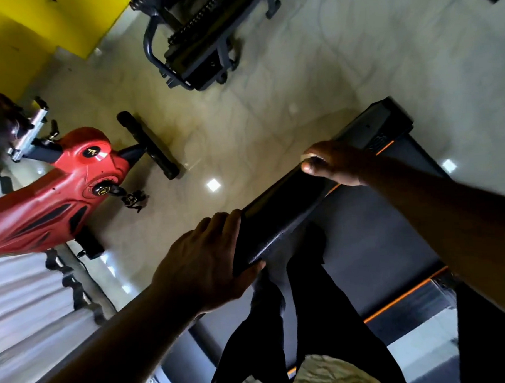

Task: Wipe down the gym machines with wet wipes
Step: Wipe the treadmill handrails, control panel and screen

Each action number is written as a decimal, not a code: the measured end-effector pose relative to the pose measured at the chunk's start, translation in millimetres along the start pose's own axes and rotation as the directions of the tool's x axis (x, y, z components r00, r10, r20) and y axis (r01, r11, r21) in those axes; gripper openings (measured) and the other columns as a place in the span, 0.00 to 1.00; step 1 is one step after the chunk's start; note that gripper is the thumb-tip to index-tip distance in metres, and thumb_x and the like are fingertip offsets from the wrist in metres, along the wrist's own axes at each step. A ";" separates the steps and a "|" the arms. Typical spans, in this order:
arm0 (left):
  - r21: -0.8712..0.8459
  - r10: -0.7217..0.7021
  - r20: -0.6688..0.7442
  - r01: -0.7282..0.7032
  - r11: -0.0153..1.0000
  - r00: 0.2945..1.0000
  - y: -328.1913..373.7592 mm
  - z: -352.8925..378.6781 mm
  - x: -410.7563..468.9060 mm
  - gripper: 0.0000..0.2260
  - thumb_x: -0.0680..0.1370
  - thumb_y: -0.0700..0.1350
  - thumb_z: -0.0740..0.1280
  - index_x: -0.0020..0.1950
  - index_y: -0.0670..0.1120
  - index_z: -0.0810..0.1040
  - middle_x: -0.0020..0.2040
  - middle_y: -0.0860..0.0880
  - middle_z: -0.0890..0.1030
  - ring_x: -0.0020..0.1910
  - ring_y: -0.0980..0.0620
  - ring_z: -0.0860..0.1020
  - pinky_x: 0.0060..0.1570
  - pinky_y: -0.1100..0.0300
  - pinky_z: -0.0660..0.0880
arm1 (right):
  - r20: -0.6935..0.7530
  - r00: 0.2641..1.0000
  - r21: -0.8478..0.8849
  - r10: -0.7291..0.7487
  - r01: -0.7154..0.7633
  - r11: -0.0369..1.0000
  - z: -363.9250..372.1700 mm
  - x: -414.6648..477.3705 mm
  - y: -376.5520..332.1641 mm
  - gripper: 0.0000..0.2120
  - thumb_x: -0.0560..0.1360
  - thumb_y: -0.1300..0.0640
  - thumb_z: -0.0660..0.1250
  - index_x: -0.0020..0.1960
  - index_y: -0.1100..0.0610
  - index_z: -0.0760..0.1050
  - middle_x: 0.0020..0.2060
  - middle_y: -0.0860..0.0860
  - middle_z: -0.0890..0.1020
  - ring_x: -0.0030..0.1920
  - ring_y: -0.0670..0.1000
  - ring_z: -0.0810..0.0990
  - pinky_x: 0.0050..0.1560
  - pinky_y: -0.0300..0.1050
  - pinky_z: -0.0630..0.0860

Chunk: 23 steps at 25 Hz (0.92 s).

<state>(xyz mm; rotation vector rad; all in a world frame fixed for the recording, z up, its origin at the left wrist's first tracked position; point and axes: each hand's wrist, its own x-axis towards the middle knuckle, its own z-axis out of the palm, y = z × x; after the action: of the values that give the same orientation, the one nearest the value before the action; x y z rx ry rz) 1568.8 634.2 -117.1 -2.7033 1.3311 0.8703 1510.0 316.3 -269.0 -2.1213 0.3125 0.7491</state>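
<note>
As left hand (202,266), right hand (337,164) grip one handrail (281,207): one bike (57,194).

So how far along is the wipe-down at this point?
Nothing can be confirmed as finished; no surface looks visibly wet. In hand: the black treadmill bar, with the left hand gripping its near end and the right hand curled over its far end, a pale scrap, possibly the wipe, beneath it. Left: the red bike and the dark machine beyond, no hand near either.
</note>
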 end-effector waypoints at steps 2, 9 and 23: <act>0.001 0.018 -0.019 -0.018 1.000 1.000 -0.2 -0.2 0.9 0.36 0.76 0.73 0.59 0.74 0.49 0.64 0.59 0.50 0.77 0.51 0.51 0.79 0.44 0.60 0.70 | 0.071 0.986 0.009 -0.149 0.149 0.989 12.3 -22.3 -32.8 0.52 0.67 0.14 0.52 0.74 0.52 0.72 0.70 0.53 0.75 0.72 0.53 0.72 0.74 0.50 0.68; 0.069 -0.008 -0.030 0.010 0.998 1.000 0.2 2.2 -3.8 0.35 0.75 0.74 0.60 0.71 0.50 0.65 0.57 0.50 0.77 0.52 0.48 0.79 0.41 0.56 0.68 | 0.030 0.996 -0.103 -0.083 0.085 0.991 5.2 -21.7 -44.5 0.55 0.64 0.15 0.53 0.77 0.53 0.68 0.73 0.53 0.72 0.75 0.55 0.69 0.72 0.46 0.64; 0.099 -0.031 -0.155 0.047 0.994 0.987 -62.2 3.9 -121.4 0.41 0.73 0.77 0.56 0.73 0.47 0.67 0.55 0.48 0.81 0.51 0.44 0.81 0.39 0.53 0.72 | 0.015 0.929 -0.296 -0.370 0.357 0.886 90.7 -111.8 -185.1 0.48 0.68 0.22 0.63 0.80 0.49 0.64 0.77 0.47 0.68 0.77 0.46 0.63 0.76 0.42 0.59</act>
<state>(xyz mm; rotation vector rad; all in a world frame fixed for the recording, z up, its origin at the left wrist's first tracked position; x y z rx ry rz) 1553.6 763.6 -76.4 -2.7546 1.3038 0.5837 1471.1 496.8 -124.5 -2.3838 -0.1905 0.5530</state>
